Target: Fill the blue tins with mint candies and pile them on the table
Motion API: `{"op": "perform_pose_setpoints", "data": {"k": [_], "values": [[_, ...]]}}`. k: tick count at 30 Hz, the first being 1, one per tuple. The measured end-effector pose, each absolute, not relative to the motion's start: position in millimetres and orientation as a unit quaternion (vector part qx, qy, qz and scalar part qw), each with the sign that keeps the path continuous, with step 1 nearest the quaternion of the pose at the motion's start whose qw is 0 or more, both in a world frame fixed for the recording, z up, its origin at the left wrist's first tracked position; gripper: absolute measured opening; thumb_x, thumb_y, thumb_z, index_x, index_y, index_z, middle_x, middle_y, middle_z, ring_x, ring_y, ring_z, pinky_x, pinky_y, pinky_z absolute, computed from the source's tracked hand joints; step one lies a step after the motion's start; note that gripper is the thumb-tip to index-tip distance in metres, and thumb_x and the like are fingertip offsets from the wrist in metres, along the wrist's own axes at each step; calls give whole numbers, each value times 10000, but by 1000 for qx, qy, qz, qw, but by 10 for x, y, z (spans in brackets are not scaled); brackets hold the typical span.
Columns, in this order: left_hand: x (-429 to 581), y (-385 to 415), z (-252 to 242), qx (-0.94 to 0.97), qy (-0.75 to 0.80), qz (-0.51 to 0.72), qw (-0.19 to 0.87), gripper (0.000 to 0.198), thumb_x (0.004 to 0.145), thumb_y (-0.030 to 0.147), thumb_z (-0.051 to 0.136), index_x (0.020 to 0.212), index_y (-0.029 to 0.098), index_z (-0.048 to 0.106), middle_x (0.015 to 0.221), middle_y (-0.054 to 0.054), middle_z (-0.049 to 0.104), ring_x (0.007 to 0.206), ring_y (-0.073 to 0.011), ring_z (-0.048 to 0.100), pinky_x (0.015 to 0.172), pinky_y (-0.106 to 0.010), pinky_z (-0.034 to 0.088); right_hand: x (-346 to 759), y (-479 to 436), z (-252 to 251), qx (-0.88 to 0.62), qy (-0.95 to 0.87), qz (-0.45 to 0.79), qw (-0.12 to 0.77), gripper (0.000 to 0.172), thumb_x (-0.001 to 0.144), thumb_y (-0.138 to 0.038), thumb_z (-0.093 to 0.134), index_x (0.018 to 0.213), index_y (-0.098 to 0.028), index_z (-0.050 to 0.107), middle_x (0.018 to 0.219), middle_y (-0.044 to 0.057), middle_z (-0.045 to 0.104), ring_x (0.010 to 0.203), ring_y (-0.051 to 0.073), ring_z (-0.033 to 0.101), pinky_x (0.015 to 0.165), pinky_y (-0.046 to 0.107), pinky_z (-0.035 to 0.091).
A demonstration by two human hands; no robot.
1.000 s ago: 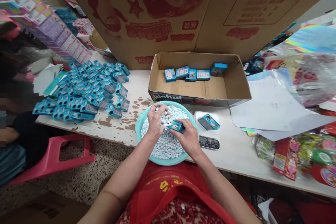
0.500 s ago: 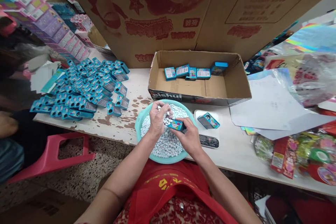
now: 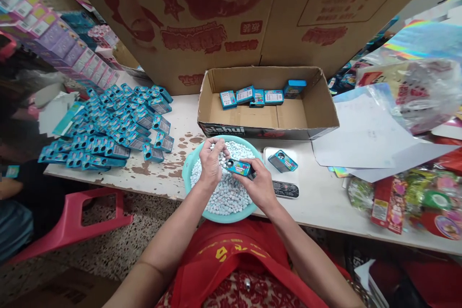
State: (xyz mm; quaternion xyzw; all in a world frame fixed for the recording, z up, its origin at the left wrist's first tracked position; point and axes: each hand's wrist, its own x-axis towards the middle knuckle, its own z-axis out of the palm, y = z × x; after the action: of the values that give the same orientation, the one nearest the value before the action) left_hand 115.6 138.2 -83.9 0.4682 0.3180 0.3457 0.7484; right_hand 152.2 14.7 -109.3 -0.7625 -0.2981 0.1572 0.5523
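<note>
A turquoise basin (image 3: 185, 173) full of small white candies (image 3: 227, 197) stands at the table's front edge. Over its right side my right hand (image 3: 259, 185) grips a small blue box (image 3: 238, 167), whose round opening faces left. My left hand (image 3: 212, 161) is closed around some white candies, close to the left end of that box. Right of the basin, another blue box (image 3: 283, 160) lies on a white scale (image 3: 267, 154) with a dark panel.
Behind the basin is an open carton (image 3: 267, 130) with several blue boxes. Many blue boxes (image 3: 108, 125) cover the left table, near a pink stool (image 3: 72, 221) and a seated person. Papers (image 3: 364, 130) and packaged sweets (image 3: 390, 202) lie right. A large carton (image 3: 216, 24) rises behind.
The blue box in my right hand now shows its round opening beside my left fingers, and fewer candies lie around that opening. The whole view has shifted slightly.
</note>
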Motion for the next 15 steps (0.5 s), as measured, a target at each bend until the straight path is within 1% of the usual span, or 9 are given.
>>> {"op": "perform_pose_setpoints", "data": {"k": [4, 7, 12, 15], "values": [[1195, 1316, -830, 486, 328, 317, 745, 302, 705, 389, 704, 673, 173, 495, 556, 46, 516, 437, -60, 470, 408, -177, 369, 1478, 196, -1097, -759, -300, 169, 553, 262, 710, -238, 673, 966, -220, 623, 926, 37, 612, 910, 224, 590, 813, 358, 463], [1213, 1330, -807, 490, 320, 360, 727, 341, 718, 420, 693, 627, 178, 471, 530, 51, 491, 437, -63, 463, 408, -180, 361, 1479, 209, -1068, -753, -299, 162, 564, 271, 713, -248, 677, 977, -223, 619, 935, 37, 613, 920, 223, 588, 823, 360, 462], [1215, 1377, -809, 519, 307, 377, 703, 364, 755, 439, 658, 578, 171, 487, 516, 37, 498, 484, -75, 501, 521, -208, 440, 1505, 217, -1022, -752, -297, 134, 573, 269, 712, -230, 676, 974, -222, 613, 937, 38, 615, 923, 218, 589, 828, 353, 463], [1214, 1375, -799, 500, 303, 387, 713, 374, 752, 444, 661, 572, 173, 477, 517, 43, 484, 493, -79, 508, 538, -215, 444, 1494, 230, -1024, -750, -301, 131, 574, 268, 713, -218, 674, 974, -214, 614, 936, 38, 618, 923, 213, 591, 828, 345, 463]]}}
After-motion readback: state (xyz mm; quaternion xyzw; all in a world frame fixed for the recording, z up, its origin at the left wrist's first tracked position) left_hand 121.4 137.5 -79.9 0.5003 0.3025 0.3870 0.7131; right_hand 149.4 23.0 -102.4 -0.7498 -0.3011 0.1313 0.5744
